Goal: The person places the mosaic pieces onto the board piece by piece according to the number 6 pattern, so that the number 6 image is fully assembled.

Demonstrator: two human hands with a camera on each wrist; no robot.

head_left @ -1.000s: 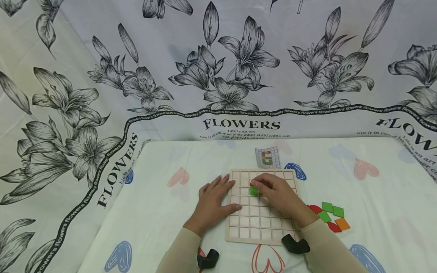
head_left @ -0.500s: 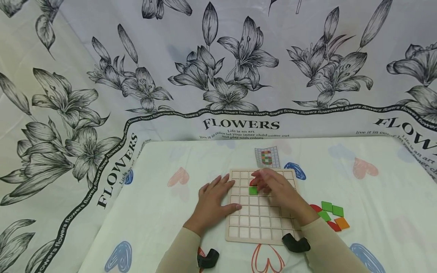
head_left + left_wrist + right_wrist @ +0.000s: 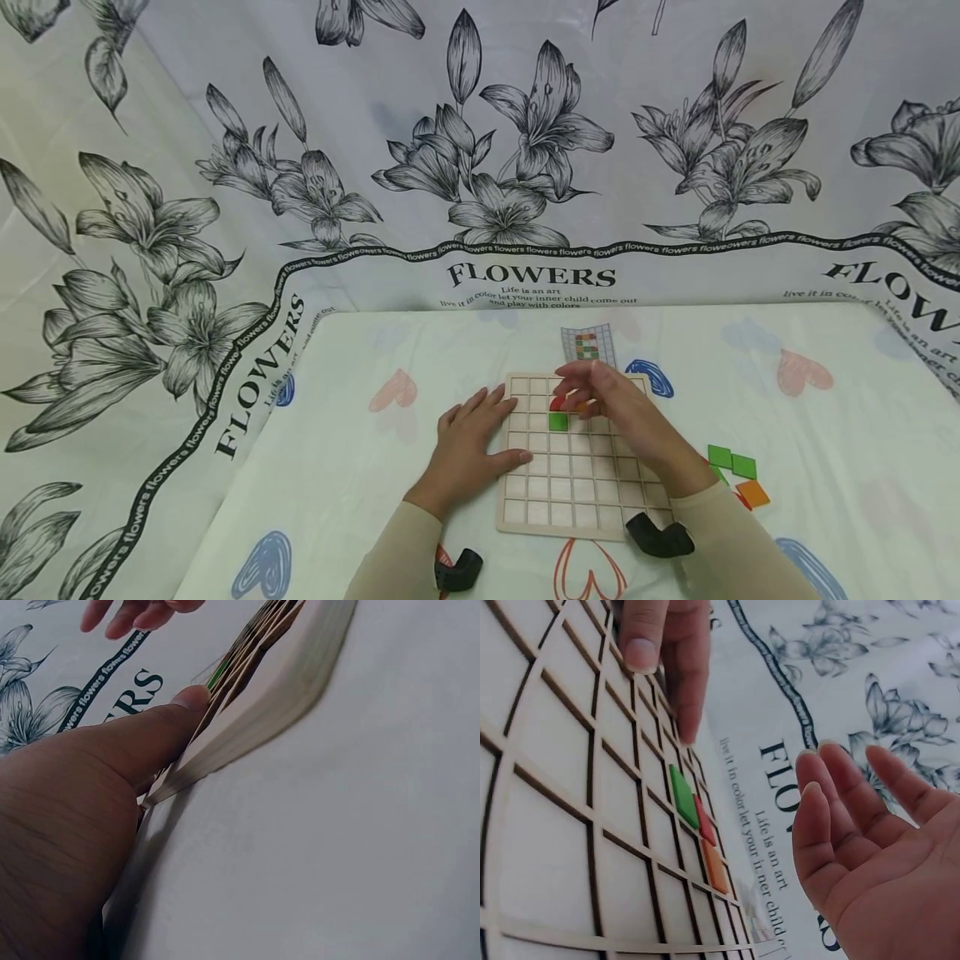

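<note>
A wooden grid board (image 3: 534,487) lies on the table. My left hand (image 3: 468,450) rests along its left edge, fingers spread and thumb on the rim; the thumb (image 3: 161,735) also shows in the left wrist view. Over the board's upper part hovers my right hand (image 3: 618,408), holding nothing. Its fingers are loosely bent, as the right hand (image 3: 885,847) shows in the right wrist view. Three tiles sit in neighbouring cells: a green square (image 3: 682,796), a red piece (image 3: 704,820) and an orange square (image 3: 714,866). In the head view the right hand partly covers the orange one.
Right of the board lie loose tiles, among them green squares (image 3: 743,467) and an orange square (image 3: 753,493); the right forearm covers some. Behind the board is a card (image 3: 589,340) with a coloured grid pattern. A flower-printed cloth (image 3: 510,167) hangs at the back.
My right hand has drawn up and away from the tiles, its fingers loosening. The orange tile now shows beside the red piece. The left hand stays in place.
</note>
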